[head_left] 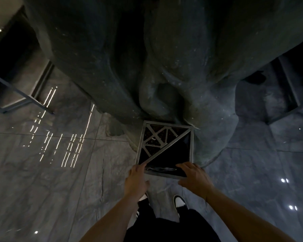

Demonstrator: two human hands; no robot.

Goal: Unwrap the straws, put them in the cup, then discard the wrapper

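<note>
A crinkled clear wrapper (160,169) lies across the near side of the dark triangular opening of a square metal-topped bin (191,147). My left hand (137,177) reaches to the bin's near-left corner with its fingers stretched out. Its fingertips are at the wrapper's left end and its thumb is held apart. My right hand (192,177) is spread over the near-right corner, with its fingers over the wrapper's right end. Neither hand plainly pinches the wrapper. No straws or cup are in view.
The bin stands against a large dark rock-like sculpture (164,58). Glossy grey marble floor (51,172) spreads to both sides. Metal furniture legs (26,98) stand at the far left and metal legs (290,95) at the far right. My black-and-white shoes (179,201) are just below the bin.
</note>
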